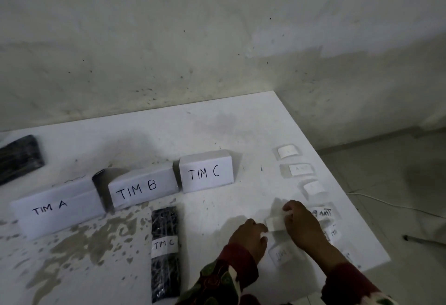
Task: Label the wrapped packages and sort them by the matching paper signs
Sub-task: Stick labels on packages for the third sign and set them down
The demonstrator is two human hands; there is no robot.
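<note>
Three folded paper signs stand in a row on the white table (217, 123): TIM A (58, 208), TIM B (142, 187), TIM C (206, 173). A black wrapped package (165, 254) with a white TIM C label lies in front of the TIM B sign. Another black package (19, 157) lies at the far left. My left hand (251, 237) and my right hand (303, 225) pinch a small white label strip (275, 223) between them, just above the table at the right.
Several loose white label strips (301, 169) lie in a column along the table's right edge (362, 208), some with writing. A black object (101, 184) sticks up between the TIM A and TIM B signs. A thin white cable (386, 202) runs over the floor at the right.
</note>
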